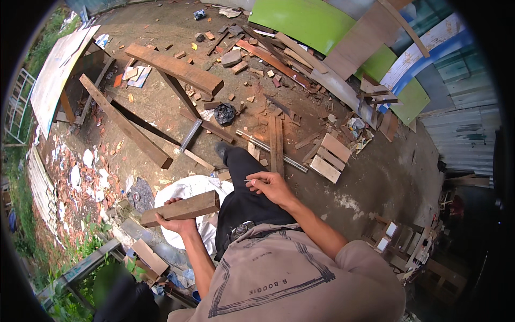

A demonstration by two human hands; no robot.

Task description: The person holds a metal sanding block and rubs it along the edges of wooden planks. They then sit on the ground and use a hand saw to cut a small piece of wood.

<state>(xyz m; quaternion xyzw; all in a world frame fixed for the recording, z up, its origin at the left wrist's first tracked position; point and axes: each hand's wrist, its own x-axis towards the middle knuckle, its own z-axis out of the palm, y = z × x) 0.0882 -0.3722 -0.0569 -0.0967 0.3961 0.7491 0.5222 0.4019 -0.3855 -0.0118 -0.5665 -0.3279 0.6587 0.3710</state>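
My left hand [179, 222] grips a short, thick brown wood block [185, 208] from below, its fingers wrapped round it. The block lies nearly level in front of me, above a white sack [174, 188] on the ground. Over my thigh, my right hand [271, 189] is closed in a pinch, with the thumb and forefinger together. A small thin piece shows at its fingertips, too small to name. The right hand is apart from the block. Beyond it lie a long metal bar clamp [273, 151] and a wood plank [276, 142].
Two trestles with thick wooden beams [174, 68] [126, 121] stand ahead and to the left. A handsaw [284, 110], a black plastic bag [224, 114] and wood offcuts lie on the ground. Green panels [306, 24] lean at the back right. A slatted wooden piece [328, 158] lies to the right.
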